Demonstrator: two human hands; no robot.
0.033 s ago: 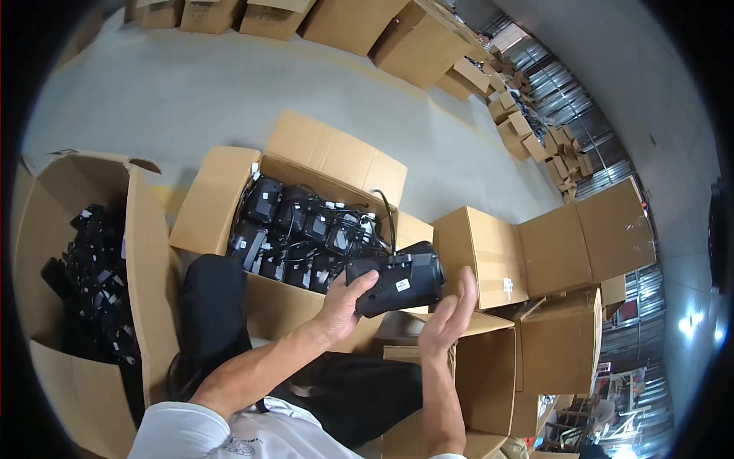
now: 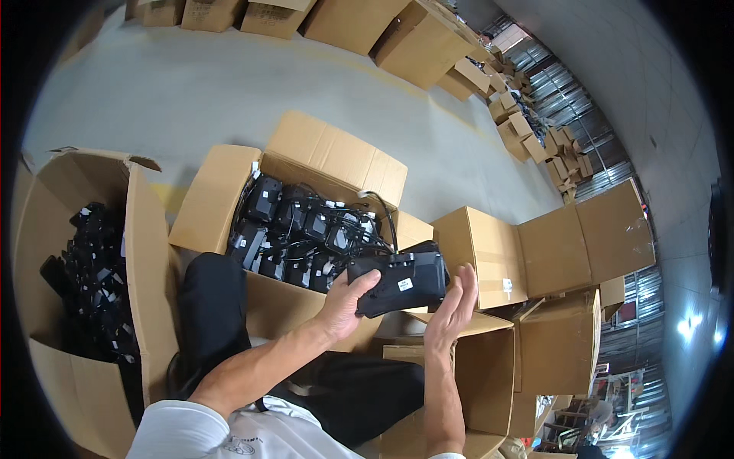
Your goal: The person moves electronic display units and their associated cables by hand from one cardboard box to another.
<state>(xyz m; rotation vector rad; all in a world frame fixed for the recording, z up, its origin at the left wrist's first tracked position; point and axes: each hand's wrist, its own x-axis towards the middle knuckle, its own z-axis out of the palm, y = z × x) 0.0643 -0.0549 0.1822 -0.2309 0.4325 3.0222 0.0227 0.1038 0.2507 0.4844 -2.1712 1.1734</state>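
Bare right hand, fingers extended, has been brought nearer the black, boxy plastic device, whose likely stiff casing is suitably clamped at its left end by the left hand.

We look down from head height through one wide fisheye, facing out over the legs, the left forearm entering from below, close to us. The open carton sits a little farther, its near edge toward us; beyond its far edge the floor stretches away, and straight lines bow near the rim.
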